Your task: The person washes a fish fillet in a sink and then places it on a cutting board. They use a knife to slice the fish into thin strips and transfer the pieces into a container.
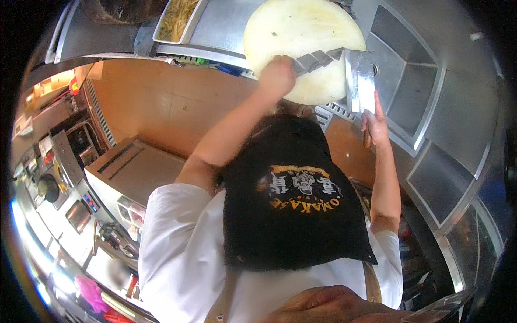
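Observation:
A round, pale cutting board (307, 24) lies before me at the counter's edge. Across it runs a slanting row of thin, dark grey food pieces (317, 60), overlapping like tiles; what food they are I cannot tell. My left hand (278, 76), fingers curled, holds down the row's left end and hides that part. In my right hand (375, 125) is a cleaver with a broad metal blade (360, 82) and a brown handle (367, 138). The blade is at the board's right rim, its far corner beside the right end of the row.
A white tray (190, 24) of yellowish food strips stands on the steel counter (222, 20) left of the board. To the right is a steel sink (404, 76). Brown floor (173, 101) shows below the counter. A low cabinet (137, 165) stands behind on the left.

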`<state>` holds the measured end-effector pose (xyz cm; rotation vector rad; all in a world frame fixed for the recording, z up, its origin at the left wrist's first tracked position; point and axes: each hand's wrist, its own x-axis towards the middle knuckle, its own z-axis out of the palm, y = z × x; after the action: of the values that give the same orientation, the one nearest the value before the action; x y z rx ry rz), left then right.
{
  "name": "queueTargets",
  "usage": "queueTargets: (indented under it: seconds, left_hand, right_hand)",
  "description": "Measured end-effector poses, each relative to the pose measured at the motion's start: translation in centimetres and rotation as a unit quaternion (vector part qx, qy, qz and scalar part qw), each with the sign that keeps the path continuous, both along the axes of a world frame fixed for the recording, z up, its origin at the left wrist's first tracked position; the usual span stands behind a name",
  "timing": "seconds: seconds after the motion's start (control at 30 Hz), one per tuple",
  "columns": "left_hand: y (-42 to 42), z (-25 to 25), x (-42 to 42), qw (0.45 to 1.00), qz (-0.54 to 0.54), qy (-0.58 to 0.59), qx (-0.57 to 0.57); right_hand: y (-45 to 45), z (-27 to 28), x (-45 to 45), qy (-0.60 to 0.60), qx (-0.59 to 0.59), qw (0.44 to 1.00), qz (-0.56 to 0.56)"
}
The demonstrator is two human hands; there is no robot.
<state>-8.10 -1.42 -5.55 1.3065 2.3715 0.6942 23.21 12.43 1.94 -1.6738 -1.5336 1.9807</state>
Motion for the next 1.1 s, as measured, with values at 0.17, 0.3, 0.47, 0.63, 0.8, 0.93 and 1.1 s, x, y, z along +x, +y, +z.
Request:
queueTargets:
  seconds: [0.17, 0.3, 0.47, 0.63, 0.8, 0.93, 1.1]
  left_hand:
    - [2.9, 2.2, 2.8, 0.996, 0.045, -0.073, 0.025]
    - [3.5, 1.4, 2.7, 0.992, 0.095, -0.072, 0.032]
    - [5.6, 2.2, -2.2, 0.971, 0.125, -0.015, 0.204]
    - [13.7, 9.0, -11.8, 0.919, 0.117, 0.119, 0.358]
    - [15.3, 1.2, -23.2, 0.981, 0.083, 0.172, -0.037]
    - [15.4, 1.5, -23.2, 0.948, 0.139, 0.201, -0.202]
    - [20.7, 2.4, -17.5, 0.971, 0.099, 0.213, -0.044]
  right_hand:
    - [-3.0, -3.1, -1.1, 0.011, -0.037, 0.995, 0.093]
    - [-5.8, -1.4, -4.7, 0.04, -0.066, 0.985, 0.157]
    - [-3.6, 2.1, -9.3, 0.046, 0.021, 0.976, 0.211]
    - [1.5, 6.8, -14.1, 0.08, 0.098, 0.971, 0.202]
    - [4.2, 2.9, -10.8, 0.042, 0.189, 0.947, 0.255]
    - [4.9, 1.9, -3.7, 0.005, 0.06, 0.97, 0.236]
    - [6.0, -0.2, 1.1, -0.013, 0.015, 0.969, 0.245]
